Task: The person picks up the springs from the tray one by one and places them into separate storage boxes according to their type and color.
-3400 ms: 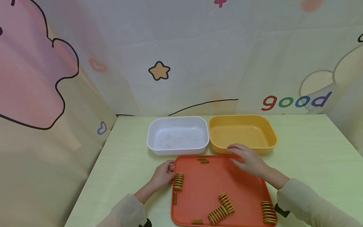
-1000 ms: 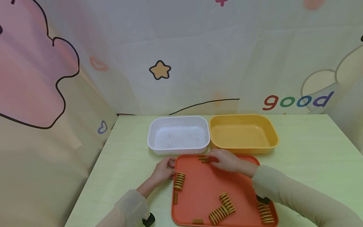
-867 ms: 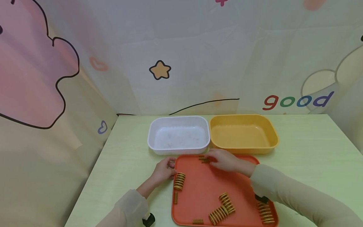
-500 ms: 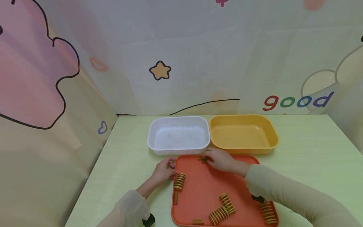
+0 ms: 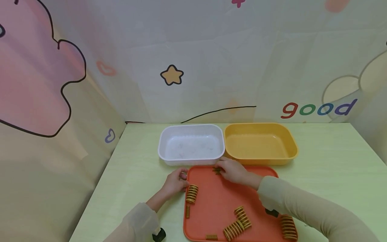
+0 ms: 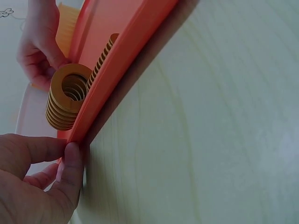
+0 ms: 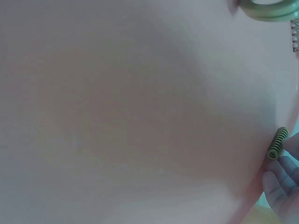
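Note:
My left hand [image 5: 174, 183] pinches the left rim of the orange-red tray [image 5: 213, 198] between thumb and fingers, near its back corner. Just beside those fingers, a thick gold coil spring [image 6: 58, 109] lies along the tray's edge, with a thin spring [image 5: 188, 212] behind it. At the back rim my right hand [image 5: 233, 170] pinches at small gold springs [image 5: 215, 169], its fingers partly covering them. The right wrist view shows one small spring [image 7: 277, 145] between the thumb and curled fingers [image 7: 274, 184].
Two thick springs [image 5: 233, 230] touch near the tray's front, with a thin spring [image 5: 211, 237] to their left. Another thick spring [image 5: 288, 227] lies at the right edge. Behind the tray stand a white bin [image 5: 191, 161] and a yellow bin [image 5: 261, 161], side by side.
My right hand came from above the tray's back right to the small springs at the back rim, then edged further left over them. The left hand stays at the rim.

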The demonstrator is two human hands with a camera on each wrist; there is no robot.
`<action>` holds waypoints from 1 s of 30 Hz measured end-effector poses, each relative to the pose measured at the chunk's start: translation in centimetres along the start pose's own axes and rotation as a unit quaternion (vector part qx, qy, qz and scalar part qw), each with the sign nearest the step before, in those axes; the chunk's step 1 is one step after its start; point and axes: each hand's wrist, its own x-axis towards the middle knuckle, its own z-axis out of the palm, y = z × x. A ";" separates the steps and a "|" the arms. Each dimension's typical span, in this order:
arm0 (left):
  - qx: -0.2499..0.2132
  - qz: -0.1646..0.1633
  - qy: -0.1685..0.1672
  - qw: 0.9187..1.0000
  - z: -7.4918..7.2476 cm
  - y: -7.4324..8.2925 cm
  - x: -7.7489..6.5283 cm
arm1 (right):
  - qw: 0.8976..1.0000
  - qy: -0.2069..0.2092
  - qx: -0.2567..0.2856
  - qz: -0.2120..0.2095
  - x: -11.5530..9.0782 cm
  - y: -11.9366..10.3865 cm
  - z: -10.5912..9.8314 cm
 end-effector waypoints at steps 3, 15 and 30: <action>0.001 0.001 0.001 1.000 0.0 0.0 0.0 | 1.000 -0.003 0.012 0.011 0.0 -0.2 0.0; 0.010 0.002 -0.001 1.000 0.0 -0.1 0.1 | 0.998 0.000 0.051 0.039 0.2 -0.2 0.5; 0.006 0.006 -0.003 1.000 0.0 -0.2 0.1 | 0.994 -0.024 0.088 0.055 0.7 -0.1 0.7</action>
